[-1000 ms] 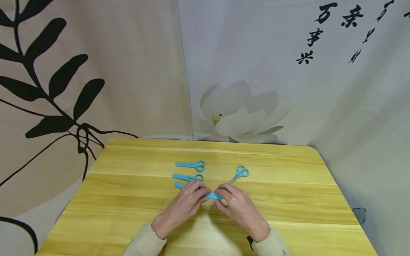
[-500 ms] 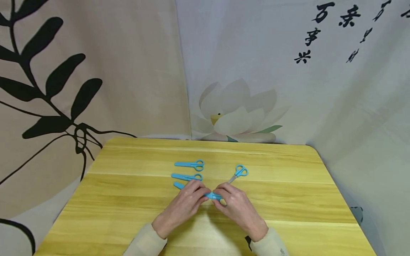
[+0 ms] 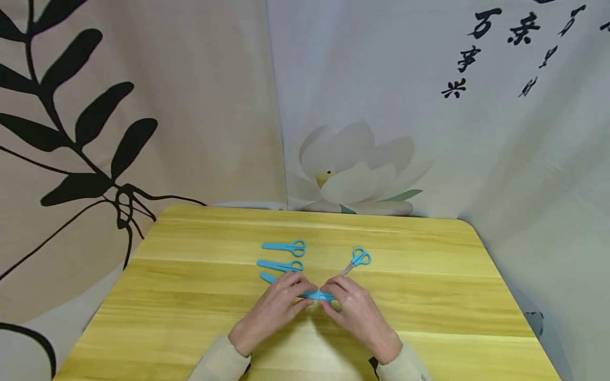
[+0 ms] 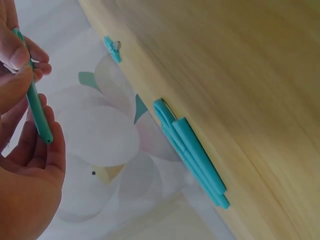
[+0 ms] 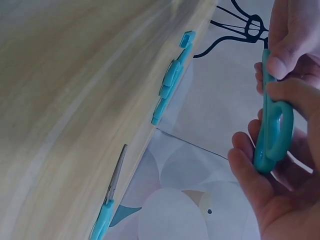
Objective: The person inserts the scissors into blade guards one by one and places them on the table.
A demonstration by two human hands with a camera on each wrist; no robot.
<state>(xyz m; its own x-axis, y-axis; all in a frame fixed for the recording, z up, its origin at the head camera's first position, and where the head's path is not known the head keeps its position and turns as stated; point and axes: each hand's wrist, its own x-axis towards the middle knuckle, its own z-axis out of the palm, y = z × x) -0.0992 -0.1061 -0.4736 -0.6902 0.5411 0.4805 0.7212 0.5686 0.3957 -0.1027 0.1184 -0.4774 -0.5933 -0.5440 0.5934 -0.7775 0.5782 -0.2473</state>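
In the head view, a pair of small scissors with blue handles and a blue sheath over the blades lies level between both hands. The left hand pinches the sheath end, and the right hand grips the handle end between thumb and fingers. The left wrist view shows the closed tip of the sheath against the left fingers. A finger loop shows by the right hand in the right wrist view. The blades are out of sight.
Two sheathed scissors, the back pair and the nearer pair, lie behind the left hand. A third blue piece is partly hidden by it. Unsheathed scissors lie beyond the right hand on the wooden table. Curtains hang behind.
A little more of the blue sheath and handle shows between the fingers now. Both hands keep nearly the same place and hold; the view itself shifts slightly.
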